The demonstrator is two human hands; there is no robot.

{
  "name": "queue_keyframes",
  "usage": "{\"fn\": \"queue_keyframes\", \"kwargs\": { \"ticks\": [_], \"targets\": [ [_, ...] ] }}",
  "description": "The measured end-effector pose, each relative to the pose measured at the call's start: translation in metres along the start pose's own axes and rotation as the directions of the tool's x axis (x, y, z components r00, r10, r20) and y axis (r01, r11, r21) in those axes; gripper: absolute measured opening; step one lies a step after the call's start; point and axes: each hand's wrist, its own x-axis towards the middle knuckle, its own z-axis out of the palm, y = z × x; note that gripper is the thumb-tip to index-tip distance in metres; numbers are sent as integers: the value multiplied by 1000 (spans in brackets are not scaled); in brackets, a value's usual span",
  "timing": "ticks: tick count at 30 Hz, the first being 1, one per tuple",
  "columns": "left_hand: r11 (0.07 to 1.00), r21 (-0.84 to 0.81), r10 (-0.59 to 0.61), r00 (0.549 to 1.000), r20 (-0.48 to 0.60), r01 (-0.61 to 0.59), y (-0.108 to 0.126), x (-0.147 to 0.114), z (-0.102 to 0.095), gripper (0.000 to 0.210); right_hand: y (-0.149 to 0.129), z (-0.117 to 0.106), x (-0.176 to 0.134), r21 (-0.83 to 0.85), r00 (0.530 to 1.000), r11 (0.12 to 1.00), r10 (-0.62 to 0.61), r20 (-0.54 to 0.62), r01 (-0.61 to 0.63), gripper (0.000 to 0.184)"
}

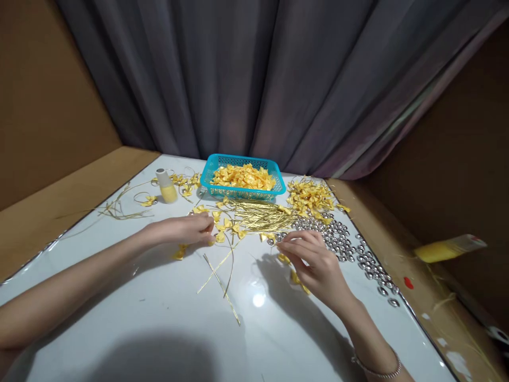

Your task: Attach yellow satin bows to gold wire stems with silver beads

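Yellow bows (220, 237) lie on the white table (178, 305) beside your left hand (194, 229), its fingers curled, though you cannot tell whether they grip one. Your right hand (314, 261), fingertips drawn narrow, hovers near silver beads (338, 241), its hold unclear; gold strands (262, 216) lie before the blue basket (280, 187).

Craft-assembly corner, that was what I had in view, home or workshop I couldn't tell: grey curtain (222, 79) behind, glossy white tabletop (266, 339), and on it yellow bows (244, 176) heaped in a turquoise basket (243, 191), gold twist ties (258, 216) bunched, silvery metal pieces (339, 240) scattered!
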Motion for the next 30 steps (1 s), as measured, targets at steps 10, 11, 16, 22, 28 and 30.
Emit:
{"fn": "queue_keyframes", "kwargs": {
  "ticks": [10, 11, 16, 22, 28, 30],
  "targets": [
    [998, -40, 44, 980, -192, -52, 2, -6, 26, 17, -1, -2, 10, 33, 998, 998, 54, 19, -54, 21],
    [997, -46, 52, 975, -215, -64, 7, -7, 23, 18, -3, -2, 13, 43, 996, 996, 74, 46, -76, 20],
    [972, -131, 130, 914, -383, -193, 42, -18, -6, 19, -12, -7, 39, 179, 972, 963, 176, 154, -203, 18],
    [828, -410, 92, 813, -574, -383, 86, -29, -21, 11, -24, -20, 70, 458, 907, 785, 391, 156, -417, 10],
    [174, -852, -89, 854, -513, -494, 114, -13, -6, 7, -33, -30, 76, 655, 895, 640, 426, 134, -403, 9],
    [-146, -939, -99, 949, -300, -312, 118, -7, -3, 5, -31, -36, 74, 653, 906, 666, 418, 72, -359, 9]
  ]
}}
